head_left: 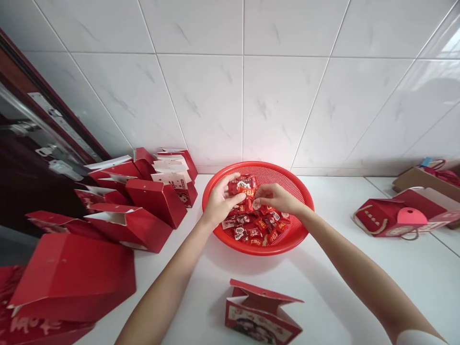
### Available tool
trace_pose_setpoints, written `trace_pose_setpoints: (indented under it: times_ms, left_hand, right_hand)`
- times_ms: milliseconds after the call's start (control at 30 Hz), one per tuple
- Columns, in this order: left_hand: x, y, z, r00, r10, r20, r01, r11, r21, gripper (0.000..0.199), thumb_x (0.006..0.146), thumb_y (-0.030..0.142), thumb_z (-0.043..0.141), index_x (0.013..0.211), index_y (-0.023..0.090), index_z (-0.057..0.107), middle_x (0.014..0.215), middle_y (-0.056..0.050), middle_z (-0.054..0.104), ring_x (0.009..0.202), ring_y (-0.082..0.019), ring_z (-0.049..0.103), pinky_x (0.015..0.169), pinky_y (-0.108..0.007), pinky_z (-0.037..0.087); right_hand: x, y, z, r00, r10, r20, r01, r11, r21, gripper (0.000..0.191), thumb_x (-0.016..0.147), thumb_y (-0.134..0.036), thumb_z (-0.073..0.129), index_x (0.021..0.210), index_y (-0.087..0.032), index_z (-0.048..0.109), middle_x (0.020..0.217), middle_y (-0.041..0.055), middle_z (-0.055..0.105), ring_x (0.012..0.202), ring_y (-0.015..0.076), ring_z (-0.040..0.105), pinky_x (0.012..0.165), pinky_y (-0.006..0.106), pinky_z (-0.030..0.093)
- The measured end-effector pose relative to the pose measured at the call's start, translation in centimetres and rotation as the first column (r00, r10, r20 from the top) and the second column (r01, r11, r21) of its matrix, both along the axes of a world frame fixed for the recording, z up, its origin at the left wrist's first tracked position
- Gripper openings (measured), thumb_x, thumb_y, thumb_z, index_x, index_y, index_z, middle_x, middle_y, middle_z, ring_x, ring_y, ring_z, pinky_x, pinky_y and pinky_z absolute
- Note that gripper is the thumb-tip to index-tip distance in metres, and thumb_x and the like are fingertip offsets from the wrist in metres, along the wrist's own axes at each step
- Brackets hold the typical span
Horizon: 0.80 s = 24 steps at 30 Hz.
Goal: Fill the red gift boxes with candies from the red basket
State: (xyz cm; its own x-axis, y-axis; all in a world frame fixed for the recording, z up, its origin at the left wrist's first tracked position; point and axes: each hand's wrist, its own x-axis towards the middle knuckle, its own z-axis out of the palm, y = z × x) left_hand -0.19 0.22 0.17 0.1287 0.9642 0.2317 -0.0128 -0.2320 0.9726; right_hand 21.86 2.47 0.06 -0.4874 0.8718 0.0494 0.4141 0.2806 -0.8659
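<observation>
In the middle of the frame, 2 bare hands meet over a red basket (pixel 305 211) with a perforated wall, which sits on the white surface (pixel 330 287). The left hand (pixel 220 199) grasps a few wrapped candies (pixel 244 187) between its thumb and fingers, 1 of them dark red and 1 orange-red, holding them above the left half of the basket. The right hand (pixel 278 196) is just beside them, its fingertips bent in toward the orange-red wrapper; whether it pinches anything is hidden. Below both hands, a candy pile (pixel 262 225) in dark red and orange-red wrappers lies in the basket, mostly toward its left and front. At the lower center, apart from the basket, 1 small open box (pixel 264 314) stands with its top flaps spread and a picture on its front. Many red boxes (pixel 156 199) crowd the left side, from the lower left corner up to the tiled wall (pixel 201 96). At the right edge, a red box with a cord handle (pixel 381 218) lies near a brown carton (pixel 413 179) that holds dark pink material (pixel 443 175). A dark door (pixel 17 167) with metal fittings fills the left edge.
</observation>
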Motion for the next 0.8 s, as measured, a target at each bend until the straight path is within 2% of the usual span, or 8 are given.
trace_pose_setpoints:
  times_ms: [100,233,400,533,600,700,800]
  left_hand:
    - [0.0,0.1,-0.2,0.999,0.025,0.028,-0.024,1.0,-0.014,0.063,0.07,0.026,0.086,0.13,0.022,0.066,0.109,-0.007,0.079,0.098,-0.027,0.077,0.086,-0.037,0.063]
    - [0.1,0.3,-0.4,0.996,0.065,0.061,-0.064,0.998,-0.012,0.066,0.068,0.028,0.088,0.13,0.023,0.067,0.123,-0.009,0.075,0.108,-0.028,0.074,0.09,-0.037,0.062]
    - [0.1,0.2,-0.4,0.997,0.073,0.032,-0.072,0.997,-0.022,0.067,0.069,0.03,0.088,0.131,0.023,0.066,0.133,-0.01,0.071,0.117,-0.03,0.071,0.096,-0.04,0.06]
    - [0.0,0.0,-0.2,0.999,0.045,-0.018,-0.046,0.998,-0.037,0.067,0.071,0.03,0.086,0.134,0.023,0.063,0.13,-0.01,0.073,0.113,-0.03,0.072,0.096,-0.042,0.06]
    - [0.0,-0.1,-0.1,0.999,-0.006,-0.042,0.003,0.998,-0.056,0.069,0.072,0.029,0.085,0.136,0.024,0.061,0.13,-0.01,0.073,0.111,-0.029,0.073,0.092,-0.041,0.062]
    - [0.0,-0.2,-0.1,0.993,-0.086,-0.086,0.079,0.994,-0.077,0.072,0.074,0.029,0.083,0.141,0.024,0.058,0.134,-0.011,0.07,0.109,-0.028,0.073,0.091,-0.041,0.062]
    - [-0.1,-0.2,-0.2,0.983,-0.136,-0.123,0.129,0.99,-0.061,0.074,0.075,0.031,0.082,0.144,0.024,0.056,0.141,-0.011,0.067,0.11,-0.028,0.072,0.094,-0.042,0.061]
  right_hand:
    - [0.4,0.0,0.0,0.984,-0.097,-0.15,0.081,0.991,-0.109,0.015,0.086,-0.033,0.075,0.084,-0.019,0.069,0.076,0.0024,0.072,0.062,0.0166,0.067,0.058,0.029,0.056]
    - [0.7,-0.7,0.8,0.951,-0.152,-0.27,0.128,0.986,-0.106,0.024,0.082,-0.037,0.081,0.093,-0.018,0.073,0.086,0.0048,0.075,0.067,0.0172,0.07,0.061,0.031,0.06]
    - [0.8,-1.0,1.2,0.905,-0.172,-0.39,0.181,0.983,-0.013,0.035,0.078,-0.041,0.085,0.103,-0.02,0.073,0.114,0.0086,0.075,0.081,0.0195,0.073,0.074,0.037,0.065]
    - [1.0,-0.8,0.8,0.83,-0.246,-0.5,0.315,0.947,0.058,0.041,0.076,-0.048,0.087,0.101,-0.021,0.07,0.109,0.0074,0.074,0.085,0.0215,0.073,0.075,0.039,0.065]
    - [0.9,-0.9,0.9,0.801,-0.239,-0.548,0.331,0.941,0.074,0.042,0.076,-0.049,0.088,0.103,-0.022,0.069,0.108,0.0064,0.074,0.088,0.022,0.073,0.077,0.04,0.065]
    - [0.6,-1.3,1.1,0.83,-0.165,-0.532,0.26,0.959,0.109,0.038,0.078,-0.046,0.087,0.103,-0.022,0.071,0.109,0.0064,0.075,0.09,0.0231,0.074,0.081,0.041,0.064]
    - [0.3,-1.6,1.2,0.901,-0.109,-0.42,0.205,0.96,0.191,0.03,0.081,-0.042,0.085,0.1,-0.022,0.074,0.107,0.0071,0.077,0.09,0.0237,0.074,0.082,0.041,0.063]
